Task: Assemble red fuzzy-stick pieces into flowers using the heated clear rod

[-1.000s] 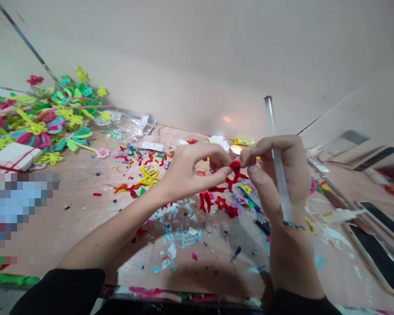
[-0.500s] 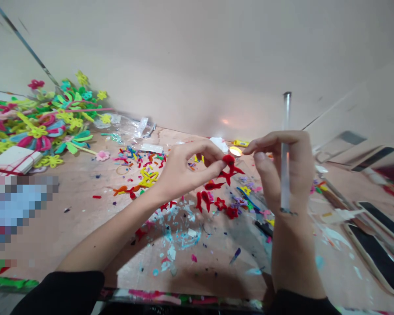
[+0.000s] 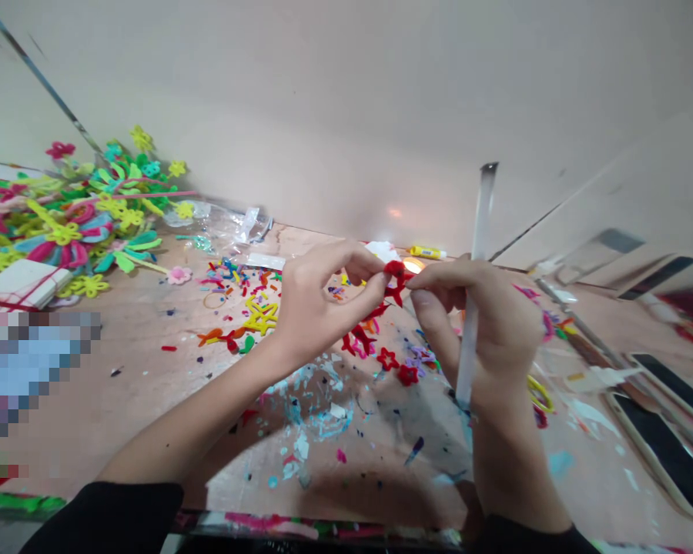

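Although pipe-cleaner flowers (image 3: 75, 223) heap far L on the table (image 3: 150, 400), action is mid-frame: L hand (image 3: 323, 308) pinches red pipe-cleaner piece (image 3: 397, 281) thumb to index, narrow grip, wrist low. Piece looks light, soft, bendy; prob best held at thick twist. R hand (image 3: 490, 323) also at piece, clear glue stick (image 3: 474, 285) clamped against palm.

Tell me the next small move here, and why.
Probably lay down the clear glue stick for now, since your right hand holds it while those same fingers also pinch the red pipe-cleaner shape against your left hand.
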